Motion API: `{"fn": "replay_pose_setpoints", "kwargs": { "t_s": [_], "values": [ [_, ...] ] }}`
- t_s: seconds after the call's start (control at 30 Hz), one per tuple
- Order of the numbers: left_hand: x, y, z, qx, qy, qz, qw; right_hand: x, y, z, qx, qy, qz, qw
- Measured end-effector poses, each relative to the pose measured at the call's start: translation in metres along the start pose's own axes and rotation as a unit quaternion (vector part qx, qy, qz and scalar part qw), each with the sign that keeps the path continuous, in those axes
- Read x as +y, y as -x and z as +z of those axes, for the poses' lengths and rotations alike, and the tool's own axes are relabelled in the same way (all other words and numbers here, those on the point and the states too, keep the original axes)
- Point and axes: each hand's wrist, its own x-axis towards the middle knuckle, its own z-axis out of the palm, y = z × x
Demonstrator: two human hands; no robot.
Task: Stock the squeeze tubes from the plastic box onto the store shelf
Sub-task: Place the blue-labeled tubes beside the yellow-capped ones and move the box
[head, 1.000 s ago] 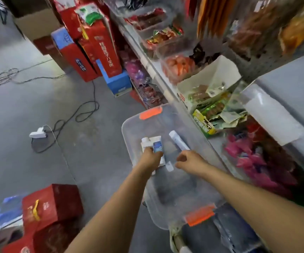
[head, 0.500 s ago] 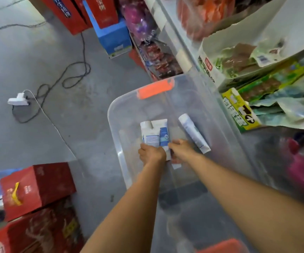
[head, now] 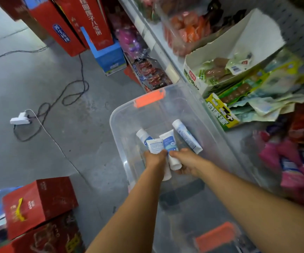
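Left hand and right hand were each seen curled round squeeze tubes low inside the plastic box, crimped ends pointed away. One loose tube was seen lying on the box floor just right of the right hand, its long axis slanted with the cap end farther off. The right hand was judged nearer to it, with the shelf further right.

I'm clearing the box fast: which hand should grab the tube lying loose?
Right. The right hand lies just beside the loose tube, though it pinches another tube; the left hand is farther off, gripping tubes.
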Motion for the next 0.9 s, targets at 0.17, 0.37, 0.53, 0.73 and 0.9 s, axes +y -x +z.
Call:
{"fn": "replay_pose_setpoints", "kwargs": {
  "t_s": [0.17,0.37,0.53,0.73,0.9],
  "values": [
    [0.001,0.066,-0.026,-0.058,0.012,0.090,0.994,0.018,0.070,-0.003,0.005,-0.039,-0.059,0.997],
    [-0.022,0.182,-0.082,-0.150,0.044,0.152,0.976,0.068,0.198,0.008,0.018,-0.077,-0.180,0.981],
    [-0.059,0.303,-0.130,-0.245,0.032,0.182,0.952,0.137,0.327,0.012,0.039,-0.123,-0.260,0.957],
    [-0.098,0.448,-0.157,-0.353,-0.032,0.225,0.908,0.217,0.476,-0.014,0.098,-0.180,-0.332,0.921],
    [-0.127,0.540,-0.140,-0.398,-0.107,0.314,0.855,0.269,0.577,-0.050,0.173,-0.200,-0.380,0.886]
  ]
}}
